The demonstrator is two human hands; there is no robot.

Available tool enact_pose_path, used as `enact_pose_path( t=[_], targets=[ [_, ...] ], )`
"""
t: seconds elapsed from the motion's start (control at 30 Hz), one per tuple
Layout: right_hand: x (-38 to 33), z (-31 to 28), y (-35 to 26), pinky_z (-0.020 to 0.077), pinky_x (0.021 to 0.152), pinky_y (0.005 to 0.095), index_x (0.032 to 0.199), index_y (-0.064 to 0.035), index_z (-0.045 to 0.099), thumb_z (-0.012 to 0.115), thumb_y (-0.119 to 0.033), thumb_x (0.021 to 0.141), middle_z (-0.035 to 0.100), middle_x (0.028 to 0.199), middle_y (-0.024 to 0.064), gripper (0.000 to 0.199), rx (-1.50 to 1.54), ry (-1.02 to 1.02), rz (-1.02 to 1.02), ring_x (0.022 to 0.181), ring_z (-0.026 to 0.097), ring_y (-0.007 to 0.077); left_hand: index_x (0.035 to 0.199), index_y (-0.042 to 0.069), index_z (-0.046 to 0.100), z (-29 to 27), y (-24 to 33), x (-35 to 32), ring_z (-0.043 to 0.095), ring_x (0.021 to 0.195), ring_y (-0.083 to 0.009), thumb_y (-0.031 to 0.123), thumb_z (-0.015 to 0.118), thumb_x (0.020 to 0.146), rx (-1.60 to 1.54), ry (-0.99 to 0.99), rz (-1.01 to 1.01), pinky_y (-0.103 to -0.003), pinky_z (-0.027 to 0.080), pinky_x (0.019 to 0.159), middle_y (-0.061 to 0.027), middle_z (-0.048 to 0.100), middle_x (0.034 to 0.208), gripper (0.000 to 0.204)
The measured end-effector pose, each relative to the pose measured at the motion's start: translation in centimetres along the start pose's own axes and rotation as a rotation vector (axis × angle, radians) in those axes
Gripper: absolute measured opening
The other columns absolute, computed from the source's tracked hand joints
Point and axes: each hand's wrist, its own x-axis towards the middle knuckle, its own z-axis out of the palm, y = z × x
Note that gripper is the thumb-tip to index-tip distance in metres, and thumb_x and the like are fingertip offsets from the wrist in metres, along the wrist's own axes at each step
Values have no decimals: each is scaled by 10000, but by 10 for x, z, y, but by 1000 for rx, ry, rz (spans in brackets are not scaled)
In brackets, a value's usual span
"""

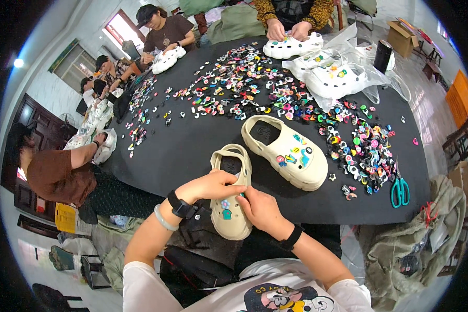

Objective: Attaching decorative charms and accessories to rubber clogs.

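Observation:
A beige clog [229, 226] lies tilted at the table's near edge, toe toward me, with a flower charm [225, 204] and a green shirt-shaped charm [226, 214] on its top. My left hand [211, 185] reaches across its opening, fingers closed on the upper. From the right, my right hand [264, 209] meets it at the clog's side, thumb and fingers pinched together. A bit of green, seemingly a small shoe charm, shows between the fingertips; most of it is hidden. Just beyond stands the matching clog [314, 174], bearing several colourful charms.
Loose charms [234, 88] are heaped over the dark table [192, 151]. Teal-handled scissors [399, 191] lie at the right edge. White clogs in clear plastic [338, 78] and a black can [382, 56] stand at the far right. Co-workers handle white clogs [168, 60] around the table.

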Motion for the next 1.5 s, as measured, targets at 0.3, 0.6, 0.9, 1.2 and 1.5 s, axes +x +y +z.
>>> enact_pose_path(
  t=[0.3,0.6,0.9,1.2,1.5],
  targets=[
    [2,8,10,482,593,468,876,-6,523,529,-204,935,600,724,212,207,51,35,-61,672,606,397,709,-34,567,5,-9,2,397,540,-80,377,584,926,-85,-10,-33,-305,359,481,-34,465,550,465],
    [-1,7,8,475,609,474,929,-3,534,525,-204,939,600,755,216,202,106,53,-50,705,603,406,738,-32,605,4,-2,2,412,559,-80,389,588,922,-127,-34,-96,-299,371,502,-35,472,559,460],
    [-20,-38,-6,464,620,413,929,-61,568,594,-233,896,618,737,131,177,91,-38,23,679,616,329,720,-27,603,2,4,-5,451,519,-143,409,607,892,67,59,-65,-344,410,523,-143,510,570,469],
    [-13,-152,15,397,898,438,1099,-25,521,817,-210,667,538,1077,158,555,-317,394,-42,1032,492,347,667,3,599,-38,-37,-26,390,545,-56,352,682,859,-159,326,-261,-273,335,477,30,482,576,407],
    [-14,-135,51,353,1061,443,1383,-42,369,859,-262,573,390,1371,238,972,-320,254,82,1273,387,399,707,-3,576,-18,-59,-14,465,565,-69,375,669,874,-211,522,-243,-261,386,509,6,519,607,424]
  ],
)
